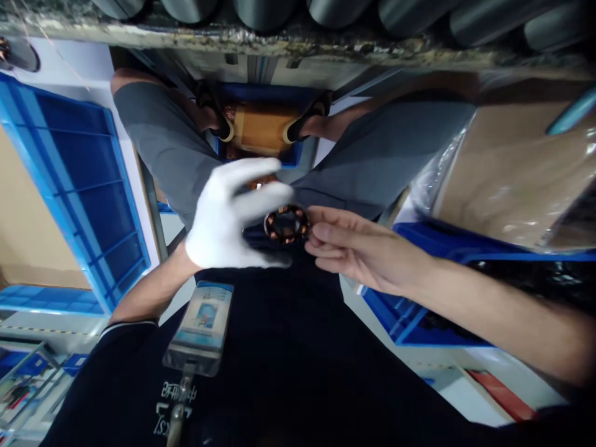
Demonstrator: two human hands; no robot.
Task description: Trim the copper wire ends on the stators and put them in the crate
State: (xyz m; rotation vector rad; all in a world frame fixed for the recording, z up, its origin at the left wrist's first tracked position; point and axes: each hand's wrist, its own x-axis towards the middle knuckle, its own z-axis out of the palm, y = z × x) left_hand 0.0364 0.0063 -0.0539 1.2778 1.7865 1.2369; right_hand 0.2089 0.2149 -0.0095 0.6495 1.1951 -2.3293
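A small dark ring with copper windings, a motor stator (287, 225), is pinched at its right edge between the thumb and fingers of my bare right hand (347, 242). My left hand (233, 214), in a white glove, is beside the stator's left side with fingers spread and curved around it, slightly blurred. Whether the glove touches the ring I cannot tell. Behind the gloved fingers shows a bit of another copper-coloured piece (261, 183), mostly hidden; what carries it is unclear. Both hands are above my lap.
Dark rollers (265, 12) on a worn frame run across the top. Below, a blue crate (256, 93) with cardboard sits between my feet. A blue crate (88, 167) stands at left; another blue bin (395, 316), with dark parts, is at right, near plastic-wrapped cardboard (507, 167).
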